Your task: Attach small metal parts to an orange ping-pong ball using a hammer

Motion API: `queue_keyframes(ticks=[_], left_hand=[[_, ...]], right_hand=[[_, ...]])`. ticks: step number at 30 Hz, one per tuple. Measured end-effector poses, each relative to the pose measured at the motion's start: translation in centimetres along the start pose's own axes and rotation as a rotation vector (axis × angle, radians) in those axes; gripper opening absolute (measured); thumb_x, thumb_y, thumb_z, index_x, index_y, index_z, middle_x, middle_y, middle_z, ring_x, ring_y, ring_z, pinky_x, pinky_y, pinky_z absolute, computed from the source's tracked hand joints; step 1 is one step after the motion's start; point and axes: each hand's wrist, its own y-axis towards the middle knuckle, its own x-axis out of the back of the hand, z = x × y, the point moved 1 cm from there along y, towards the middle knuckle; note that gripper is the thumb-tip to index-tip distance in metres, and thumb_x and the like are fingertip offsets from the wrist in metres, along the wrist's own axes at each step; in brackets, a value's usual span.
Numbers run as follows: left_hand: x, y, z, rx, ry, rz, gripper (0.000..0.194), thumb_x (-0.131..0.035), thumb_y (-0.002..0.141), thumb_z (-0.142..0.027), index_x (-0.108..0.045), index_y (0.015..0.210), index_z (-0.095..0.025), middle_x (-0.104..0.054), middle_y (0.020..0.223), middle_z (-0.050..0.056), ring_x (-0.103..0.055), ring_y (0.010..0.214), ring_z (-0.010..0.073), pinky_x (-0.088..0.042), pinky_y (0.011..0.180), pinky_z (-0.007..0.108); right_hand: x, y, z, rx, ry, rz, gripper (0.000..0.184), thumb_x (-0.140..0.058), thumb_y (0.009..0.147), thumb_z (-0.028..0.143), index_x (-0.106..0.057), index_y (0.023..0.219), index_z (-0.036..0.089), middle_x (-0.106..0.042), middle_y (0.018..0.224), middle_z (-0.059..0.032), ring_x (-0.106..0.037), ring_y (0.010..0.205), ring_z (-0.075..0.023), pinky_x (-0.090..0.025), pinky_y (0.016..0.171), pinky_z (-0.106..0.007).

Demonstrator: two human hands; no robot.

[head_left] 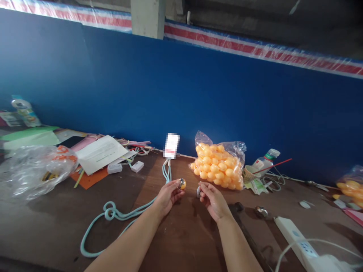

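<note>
My left hand [168,197] is closed in a pinch on a small orange ball with a shiny dark metallic part [182,184]. Opposite it, a short gap away, my right hand [212,199] pinches a small greyish-white piece [198,192] whose kind I cannot make out. Both hands are just above the brown table [181,238]. Behind them stands a clear plastic bag of yellow-orange balls [217,164]. A light-blue cord [127,216] runs past my left forearm to a blurred white phone-sized thing [171,145] leaning on the blue partition.
At left lie a crumpled clear bag [36,170], paper sheets [102,153] and small white boxes [137,166]. To the right are a bottle [262,162], a shiny metallic object [261,212] and a white power strip [295,236] with a cable. A blue partition [181,90] borders the back.
</note>
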Motion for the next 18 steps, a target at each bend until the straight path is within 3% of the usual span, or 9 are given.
queue_keyframes(ticks=[6, 12, 18], left_hand=[[0.0, 0.0, 0.1, 0.012, -0.003, 0.015, 0.02, -0.067, 0.074, -0.022, -0.063, 0.089, -0.01, -0.067, 0.081, 0.008, -0.062, 0.065, 0.0115, -0.054, 0.066, 0.024], [-0.1, -0.1, 0.1, 0.02, 0.001, 0.005, 0.017, -0.067, 0.074, -0.022, -0.063, 0.086, -0.011, -0.067, 0.079, 0.008, -0.061, 0.062, 0.0106, -0.054, 0.065, 0.024], [-0.3, -0.1, -0.6, -0.068, -0.018, -0.054, 0.014, -0.065, 0.075, -0.02, -0.063, 0.085, -0.01, -0.066, 0.077, 0.008, -0.063, 0.063, 0.0113, -0.053, 0.061, 0.022]], right_hand=[[-1.0, -0.2, -0.4, 0.064, 0.01, 0.033, 0.026, -0.071, 0.068, 0.035, -0.054, 0.076, 0.018, -0.047, 0.062, 0.0055, -0.04, 0.048, -0.0046, -0.038, 0.042, -0.015], [-1.4, -0.3, -0.6, 0.057, -0.082, 0.06, 0.026, -0.069, 0.07, 0.039, -0.054, 0.071, 0.018, -0.049, 0.058, 0.0055, -0.042, 0.047, -0.0056, -0.038, 0.045, -0.017], [-1.3, -0.1, -1.0, 0.203, -0.437, -0.051, 0.025, -0.063, 0.074, 0.044, -0.058, 0.078, 0.02, -0.052, 0.054, 0.0042, -0.049, 0.047, -0.0116, -0.043, 0.048, -0.024]])
